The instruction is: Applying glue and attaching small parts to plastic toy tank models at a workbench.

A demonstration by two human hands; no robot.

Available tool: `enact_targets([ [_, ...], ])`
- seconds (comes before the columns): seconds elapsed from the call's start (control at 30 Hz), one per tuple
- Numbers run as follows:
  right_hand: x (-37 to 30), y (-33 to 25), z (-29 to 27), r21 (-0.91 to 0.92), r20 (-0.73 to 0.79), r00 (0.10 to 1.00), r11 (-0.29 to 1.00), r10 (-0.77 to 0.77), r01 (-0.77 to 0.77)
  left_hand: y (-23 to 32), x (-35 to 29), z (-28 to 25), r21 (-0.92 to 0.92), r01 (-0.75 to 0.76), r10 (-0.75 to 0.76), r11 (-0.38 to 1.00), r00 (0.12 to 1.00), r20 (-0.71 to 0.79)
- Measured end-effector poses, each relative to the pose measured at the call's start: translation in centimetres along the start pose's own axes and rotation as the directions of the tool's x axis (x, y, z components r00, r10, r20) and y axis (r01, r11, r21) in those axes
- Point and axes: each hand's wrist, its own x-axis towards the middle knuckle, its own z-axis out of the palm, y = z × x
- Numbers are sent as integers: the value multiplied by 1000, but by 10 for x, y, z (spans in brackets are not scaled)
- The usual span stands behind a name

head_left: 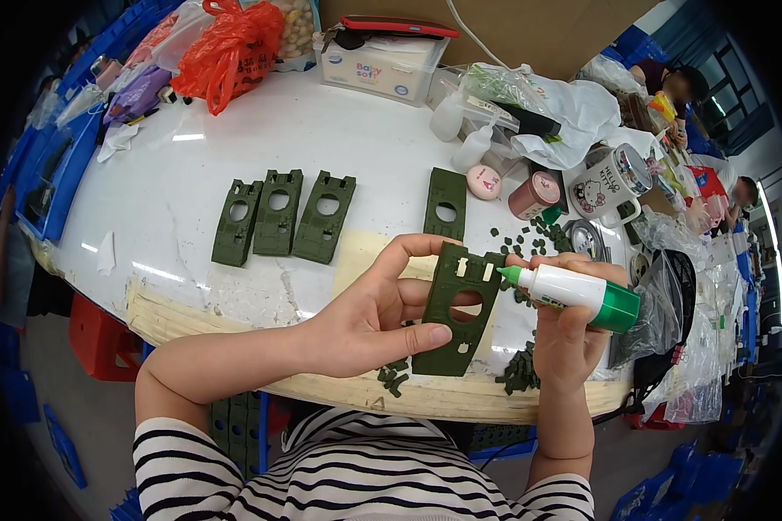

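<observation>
My left hand (365,317) grips a dark green plastic toy tank hull part (444,343) by its left edge, thumb on its face. The part is tilted upright, with a large round hole and smaller slots through it. In my right hand (569,347) is a white glue bottle (561,285) with a green nozzle and green base. Its nozzle tip is at the part's upper right corner, by a slot; whether they touch I cannot tell. Behind my hands a similar hull part (446,187) lies flat. To the left, three more hull parts (278,213) lie in a row.
Small green plastic pieces (521,369) are scattered near the table's wooden front edge (321,391) and behind my right hand. At the right stand a pink jar (534,195), a white mug (613,182) and squeeze bottles (473,148). A red bag (230,52) and a clear tub (378,69) sit at the back.
</observation>
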Motion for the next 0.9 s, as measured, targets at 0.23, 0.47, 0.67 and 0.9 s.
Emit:
enact_targets([
  [0.23,0,-1,2,8,-9,1000,1000,-6,6,1,0,0,-6,13,-13,1000,1000,-5],
  [0.47,1,-1,2,7,1,1000,1000,-11,11,1,0,0,-8,9,-9,1000,1000,-1],
  [0.67,-2,2,-1,9,-22,1000,1000,10,-10,1,-1,0,-21,17,-17,1000,1000,-4],
  [0.9,-2,1,0,45,-19,1000,999,6,-5,3,0,0,-11,8,-8,1000,1000,-27],
])
